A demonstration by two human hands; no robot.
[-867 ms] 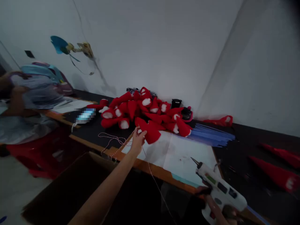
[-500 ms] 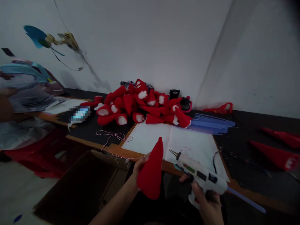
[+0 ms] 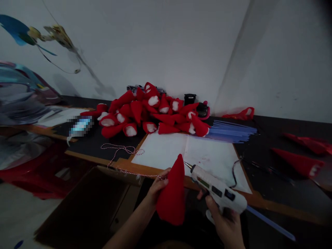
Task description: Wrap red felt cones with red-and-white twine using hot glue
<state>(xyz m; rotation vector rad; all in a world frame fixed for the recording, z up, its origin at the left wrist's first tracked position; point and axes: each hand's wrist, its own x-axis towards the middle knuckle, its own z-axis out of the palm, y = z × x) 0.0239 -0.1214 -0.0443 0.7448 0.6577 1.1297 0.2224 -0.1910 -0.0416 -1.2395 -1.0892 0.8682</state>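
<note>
Red felt cones (image 3: 153, 114) heaped beside blue sheets (image 3: 230, 131).

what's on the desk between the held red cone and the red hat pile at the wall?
Head view: white paper sheets fill that stretch between the red cone in the left hand and the hat pile. Red-white twine loops just left of them.

One head cam, worn, looks fwd & down over the table edge (image 3: 155, 170) toward the wall corner (image 3: 228, 79). Hands sit close at bottom; red hat pile (image 3: 153, 114) mid-distance. No 2nd view.
</note>
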